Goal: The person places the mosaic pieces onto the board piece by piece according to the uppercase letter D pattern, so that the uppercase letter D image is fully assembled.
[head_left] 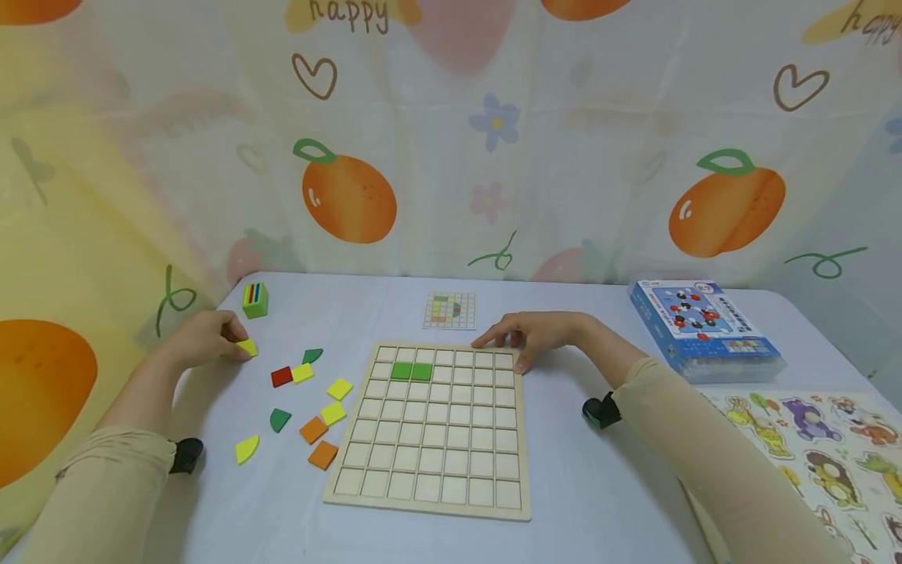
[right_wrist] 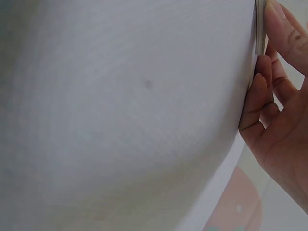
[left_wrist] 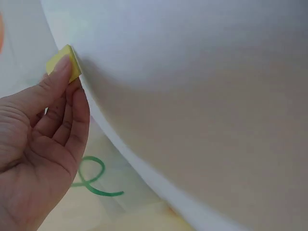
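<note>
Between thumb and fingers, my left hand (head_left: 204, 341) pinches a yellow square tile (head_left: 247, 347), close to the tabletop at the left. That same tile (left_wrist: 54, 63) shows beside the thumb in the left wrist view. My right hand (head_left: 539, 333) holds the far right corner of a wooden grid board (head_left: 421, 507), thumb on its side edge. Two green square tiles (head_left: 402, 370) sit side by side in the board's second row. Left of the board lie loose tiles: a red one (head_left: 281, 377), yellow squares (head_left: 333, 413), orange squares (head_left: 323, 455), dark green curved pieces (head_left: 279, 420) and a yellow quarter-round (head_left: 247, 449).
A small printed grid card (head_left: 449, 311) lies behind the board. At the back left stands a green block with coloured stripes (head_left: 255, 300). A blue box (head_left: 705, 321) is at the back right, with an animal picture sheet (head_left: 831, 446) in front of it.
</note>
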The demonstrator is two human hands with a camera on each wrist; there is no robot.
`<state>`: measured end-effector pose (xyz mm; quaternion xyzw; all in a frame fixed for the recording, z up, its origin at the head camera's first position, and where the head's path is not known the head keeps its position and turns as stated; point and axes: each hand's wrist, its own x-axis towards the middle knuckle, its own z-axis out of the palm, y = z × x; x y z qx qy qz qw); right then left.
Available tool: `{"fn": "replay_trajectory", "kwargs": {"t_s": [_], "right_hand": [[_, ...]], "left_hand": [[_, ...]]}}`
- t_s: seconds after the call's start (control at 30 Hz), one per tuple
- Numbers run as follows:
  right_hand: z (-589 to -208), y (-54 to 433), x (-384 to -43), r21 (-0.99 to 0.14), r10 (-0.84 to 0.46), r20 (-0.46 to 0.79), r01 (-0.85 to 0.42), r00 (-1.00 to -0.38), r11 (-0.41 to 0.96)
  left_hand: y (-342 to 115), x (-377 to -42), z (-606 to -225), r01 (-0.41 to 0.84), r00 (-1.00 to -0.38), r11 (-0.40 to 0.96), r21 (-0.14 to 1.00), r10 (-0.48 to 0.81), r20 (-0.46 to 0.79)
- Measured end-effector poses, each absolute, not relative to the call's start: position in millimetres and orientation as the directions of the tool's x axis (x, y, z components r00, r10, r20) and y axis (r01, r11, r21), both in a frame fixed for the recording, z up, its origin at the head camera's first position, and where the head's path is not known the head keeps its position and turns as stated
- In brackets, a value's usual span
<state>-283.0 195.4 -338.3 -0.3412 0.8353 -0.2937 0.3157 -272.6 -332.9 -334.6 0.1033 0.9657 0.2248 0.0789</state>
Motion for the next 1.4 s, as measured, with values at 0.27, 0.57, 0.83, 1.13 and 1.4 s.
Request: {"fn": "replay_trajectory", "kwargs": {"t_s": [0.27,0.57,0.83,1.13,1.4], "right_hand": [[-339.9,196.0,-282.9,-0.692,-0.743,-0.337,-0.383,-0.578,0.612],[-338.4,195.3,-281.4,-0.710,-0.771,-0.311,-0.403,-0.556,0.577],[-341.2,193.5,-284.1,-0.710,-0.762,-0.323,-0.388,-0.562,0.587],[-341.6,193.8,-284.1,-0.727,-0.778,-0.313,-0.390,-0.544,0.565],[-341.1,195.2,-283.2,-0.714,-0.771,-0.314,-0.396,-0.554,0.576]], "left_hand": [[-293.6,-275.0,-320.8,0.218,-0.961,0.845,0.489,0.274,-0.046],[-221.9,-271.4,-315.1,0.285,-0.943,0.801,0.526,0.332,0.006],[-172.4,-264.7,-316.1,0.357,-0.911,0.749,0.558,0.410,0.033],[-126.7,-255.1,-318.2,0.372,-0.878,0.691,0.620,0.478,-0.006],[-99.9,-247.1,-317.2,0.398,-0.843,0.664,0.634,0.536,-0.032]]}}
